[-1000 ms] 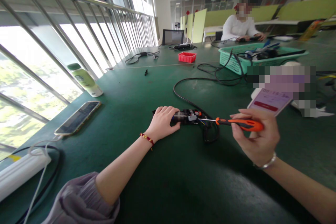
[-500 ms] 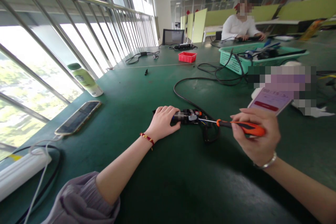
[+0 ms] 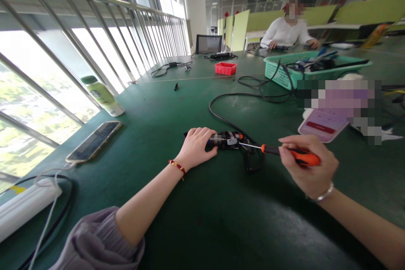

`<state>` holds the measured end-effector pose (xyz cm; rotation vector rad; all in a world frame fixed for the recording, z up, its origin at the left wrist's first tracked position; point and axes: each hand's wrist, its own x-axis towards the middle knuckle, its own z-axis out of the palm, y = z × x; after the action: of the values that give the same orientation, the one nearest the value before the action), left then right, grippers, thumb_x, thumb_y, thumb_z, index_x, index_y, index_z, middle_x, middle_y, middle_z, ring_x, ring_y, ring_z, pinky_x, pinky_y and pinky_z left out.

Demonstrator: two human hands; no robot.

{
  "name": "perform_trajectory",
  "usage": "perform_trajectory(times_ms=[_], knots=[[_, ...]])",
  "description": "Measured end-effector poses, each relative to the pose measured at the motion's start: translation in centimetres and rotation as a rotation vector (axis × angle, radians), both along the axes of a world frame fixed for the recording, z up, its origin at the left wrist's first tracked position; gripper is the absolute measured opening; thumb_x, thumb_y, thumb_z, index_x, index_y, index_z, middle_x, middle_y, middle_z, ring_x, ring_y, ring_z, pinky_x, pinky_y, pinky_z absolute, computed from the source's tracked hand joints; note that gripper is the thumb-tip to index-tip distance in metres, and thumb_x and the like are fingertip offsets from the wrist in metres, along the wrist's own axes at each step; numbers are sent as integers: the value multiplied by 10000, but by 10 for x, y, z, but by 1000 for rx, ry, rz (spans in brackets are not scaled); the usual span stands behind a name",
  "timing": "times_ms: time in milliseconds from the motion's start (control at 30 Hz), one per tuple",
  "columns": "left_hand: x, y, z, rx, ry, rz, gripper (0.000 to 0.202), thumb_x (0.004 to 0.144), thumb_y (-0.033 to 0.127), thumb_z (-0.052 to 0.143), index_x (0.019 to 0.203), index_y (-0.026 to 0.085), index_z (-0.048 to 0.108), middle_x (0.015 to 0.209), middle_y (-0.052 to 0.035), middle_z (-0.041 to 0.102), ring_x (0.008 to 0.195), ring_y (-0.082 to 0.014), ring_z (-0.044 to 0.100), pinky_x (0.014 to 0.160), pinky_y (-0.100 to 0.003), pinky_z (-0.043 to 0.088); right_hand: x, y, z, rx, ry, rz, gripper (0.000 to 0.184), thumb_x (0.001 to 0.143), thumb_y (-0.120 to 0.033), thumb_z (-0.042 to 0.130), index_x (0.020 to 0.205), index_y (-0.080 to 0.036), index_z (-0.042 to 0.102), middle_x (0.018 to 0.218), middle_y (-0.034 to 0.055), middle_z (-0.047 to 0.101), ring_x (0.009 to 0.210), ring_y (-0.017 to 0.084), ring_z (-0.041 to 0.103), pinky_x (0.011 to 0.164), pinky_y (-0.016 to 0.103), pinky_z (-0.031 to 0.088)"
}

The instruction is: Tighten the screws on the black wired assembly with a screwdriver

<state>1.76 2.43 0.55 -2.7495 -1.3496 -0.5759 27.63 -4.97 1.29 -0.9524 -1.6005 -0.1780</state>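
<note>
My left hand (image 3: 196,147) is closed over the left end of a small black device (image 3: 226,140) with a metal cylinder and coloured wires, pressing it on the green table (image 3: 177,105). A black cable (image 3: 221,118) runs from the device and loops away to the right. My right hand (image 3: 308,168) is closed on an orange-handled screwdriver (image 3: 289,154). Its thin shaft points left, with the tip at the device's right end.
A phone (image 3: 94,141) lies at left, with a green-capped bottle (image 3: 101,95) behind it and a white power strip (image 3: 25,206) near the edge. A lit phone (image 3: 322,124) sits right of the device. Farther back are a teal basket (image 3: 284,74), a red tray (image 3: 225,68) and a seated person (image 3: 284,31).
My right hand has turned slightly on the screwdriver handle and dropped a little. The left hand and device have stayed still.
</note>
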Motion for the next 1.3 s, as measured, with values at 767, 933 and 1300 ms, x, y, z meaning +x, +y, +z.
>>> perform_trajectory(times_ms=[767, 933, 1300], knots=[[-1, 1, -1, -1, -5, -8, 316, 804, 329, 538, 1095, 207, 540, 1071, -46, 617, 998, -234, 547, 951, -407, 367, -1, -4, 1, 1, -60, 45, 102, 772, -151, 632, 828, -234, 617, 724, -10, 667, 511, 121, 607, 496, 263, 513], [-1, 1, -2, 3, -4, -7, 313, 805, 329, 538, 1095, 210, 541, 1069, -44, 618, 1000, -235, 546, 953, -406, 365, -3, -4, 2, 1, -73, 33, 74, 777, -178, 626, 822, -235, 613, 711, -12, 664, 501, 122, 604, 484, 260, 507], [0, 0, -1, -1, -2, -4, 307, 803, 325, 539, 1090, 217, 539, 1065, -41, 621, 996, -234, 547, 949, -402, 367, -5, 0, -6, 43, 61, 22, 439, 678, -141, 711, 1082, -238, 570, 923, 36, 607, 692, 170, 653, 595, 325, 575]])
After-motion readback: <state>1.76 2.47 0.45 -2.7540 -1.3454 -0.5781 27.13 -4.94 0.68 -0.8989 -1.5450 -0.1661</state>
